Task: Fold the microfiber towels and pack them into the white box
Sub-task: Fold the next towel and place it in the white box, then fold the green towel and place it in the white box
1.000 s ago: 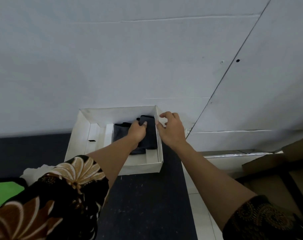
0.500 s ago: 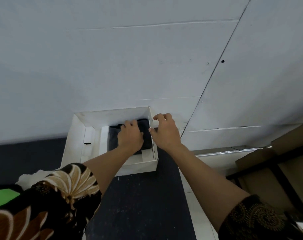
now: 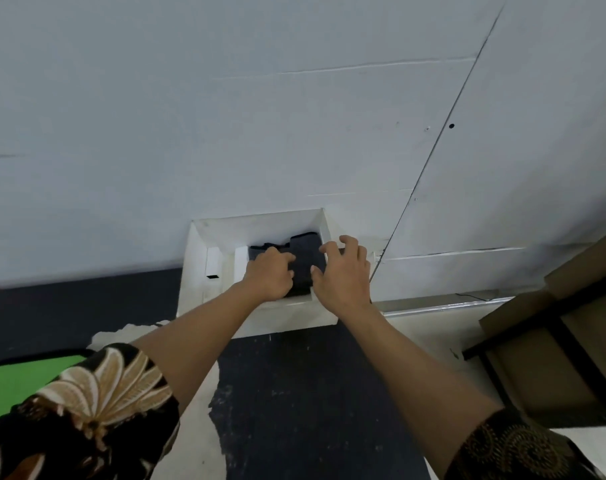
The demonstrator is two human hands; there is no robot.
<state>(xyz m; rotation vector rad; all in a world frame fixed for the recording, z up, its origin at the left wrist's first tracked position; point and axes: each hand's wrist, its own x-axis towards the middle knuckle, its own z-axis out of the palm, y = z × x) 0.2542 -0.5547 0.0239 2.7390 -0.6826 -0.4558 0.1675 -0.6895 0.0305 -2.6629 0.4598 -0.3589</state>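
The white box (image 3: 190,271) stands open at the far edge of the dark table, against the white wall. Dark folded microfiber towels (image 3: 303,252) lie in its right half. My left hand (image 3: 268,273) rests inside the box, fingers curled down on the towels and pressing them. My right hand (image 3: 344,273) hovers over the box's right wall, fingers spread, fingertips at the right edge of the towels. Whether the right hand touches the towels I cannot tell.
A white cloth (image 3: 128,334) lies on the dark table (image 3: 312,393) near the box's front left, with a green surface (image 3: 20,379) at the lower left. Brown cardboard boxes on a black-framed shelf (image 3: 568,334) stand at the right.
My left hand has slid left across the towels, uncovering their right part. My right hand has moved from gripping the box's right wall to over the towels' edge.
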